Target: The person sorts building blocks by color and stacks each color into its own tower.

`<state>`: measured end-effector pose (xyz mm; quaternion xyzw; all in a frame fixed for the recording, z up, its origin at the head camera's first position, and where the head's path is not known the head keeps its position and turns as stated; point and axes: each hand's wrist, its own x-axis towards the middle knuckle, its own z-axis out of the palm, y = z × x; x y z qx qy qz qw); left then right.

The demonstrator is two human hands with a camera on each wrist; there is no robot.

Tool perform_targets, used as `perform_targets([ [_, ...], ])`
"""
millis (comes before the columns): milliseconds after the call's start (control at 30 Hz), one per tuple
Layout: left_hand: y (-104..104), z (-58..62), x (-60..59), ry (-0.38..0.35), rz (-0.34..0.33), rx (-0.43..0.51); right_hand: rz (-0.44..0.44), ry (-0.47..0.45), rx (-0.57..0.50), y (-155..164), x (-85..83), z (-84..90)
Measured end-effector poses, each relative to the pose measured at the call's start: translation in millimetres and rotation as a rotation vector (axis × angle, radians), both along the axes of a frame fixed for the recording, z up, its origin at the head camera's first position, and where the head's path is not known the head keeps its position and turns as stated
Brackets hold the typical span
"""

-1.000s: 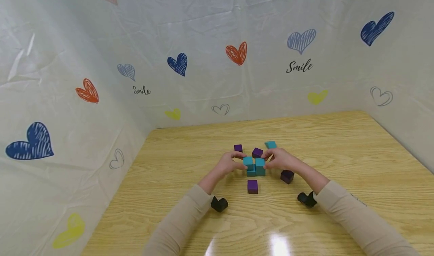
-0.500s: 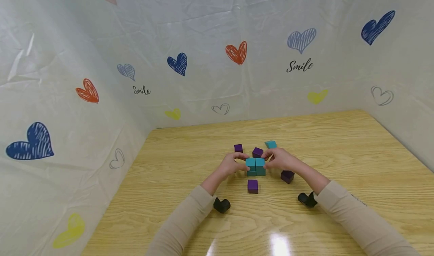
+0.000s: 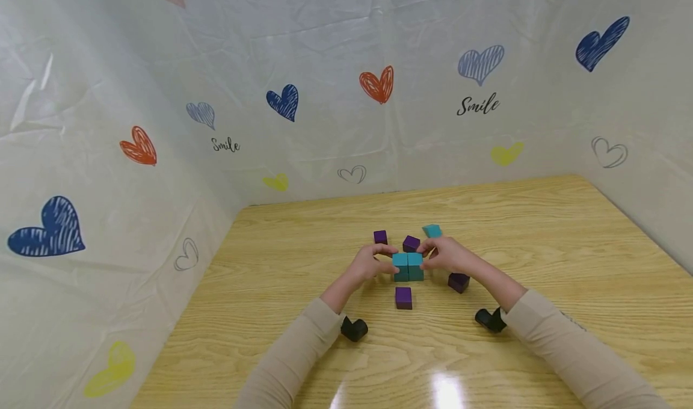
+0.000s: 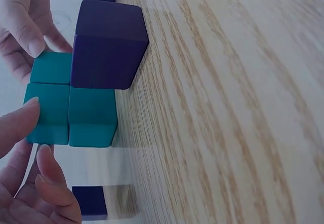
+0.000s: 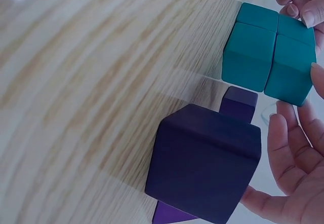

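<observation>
A cluster of teal blocks [image 3: 408,266] stands stacked two high and side by side on the wooden table [image 3: 541,240]. My left hand [image 3: 387,260] grips its left side with thumb and fingers curled, and my right hand [image 3: 429,258] grips its right side. In the left wrist view the teal blocks [image 4: 71,115] sit flush, with my left hand [image 4: 23,133] at their edge. In the right wrist view my right hand [image 5: 296,133] curls beside the teal blocks [image 5: 268,51].
Purple blocks lie around the cluster: one in front [image 3: 403,298], one by my right wrist [image 3: 458,282], two behind [image 3: 381,237] [image 3: 411,243]. A loose teal block [image 3: 431,230] lies at the back. Heart-printed sheets wall the table on three sides.
The upper left teal block, offset and higher a second ago, now sits level and flush against the right one. Both hands stay on the cluster.
</observation>
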<state>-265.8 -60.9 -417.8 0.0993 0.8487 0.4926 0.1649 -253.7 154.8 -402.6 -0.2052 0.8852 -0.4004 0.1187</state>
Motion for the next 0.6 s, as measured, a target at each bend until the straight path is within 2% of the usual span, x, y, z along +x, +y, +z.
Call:
perform_targets([
  [333,0.5,0.0,1.7,0.004,0.008,0.013,0.000,-0.007,-0.007,0.1,0.2,-1.3],
  [600,0.7,1.0,5.2,0.013,-0.015,0.013,-0.005,0.027,0.032,7.5,-0.9,4.8],
])
